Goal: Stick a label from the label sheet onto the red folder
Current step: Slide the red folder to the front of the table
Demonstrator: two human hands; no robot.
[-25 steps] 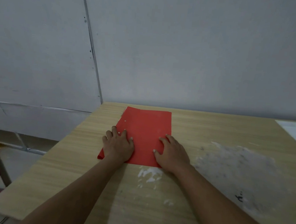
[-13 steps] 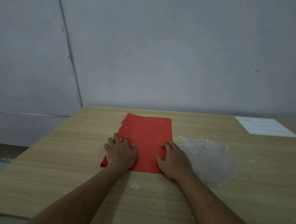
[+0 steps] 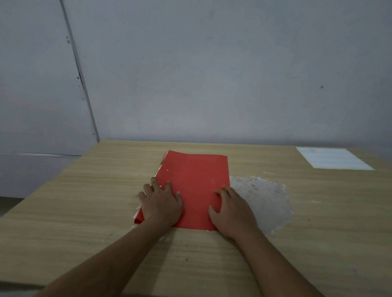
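Your left hand point(image 3: 161, 204) lies flat, palm down, on the near-left corner of the red folder point(image 3: 193, 185), fingers spread and extended toward the far side; it grips nothing and simply presses on the cover. Its outer fingers point(image 3: 143, 194) reach past the folder's left edge onto the wooden table point(image 3: 74, 209). The folder lies closed and flat near the middle of the table, its long sides running away from you, and a couple of small pale dots show close to its left edge. Your right hand point(image 3: 232, 211) rests palm down on the near-right corner of the folder, thumb on the red cover, fingers loosely spread and holding nothing; part of the hand overhangs the folder's right edge. Just right of the folder, touching that edge, a rough whitish patch point(image 3: 263, 199) spreads across the tabletop. Far to the right, well apart from both hands and the folder, the white label sheet point(image 3: 333, 158) lies flat near the table's far-right corner, close to the grey wall point(image 3: 219, 68).
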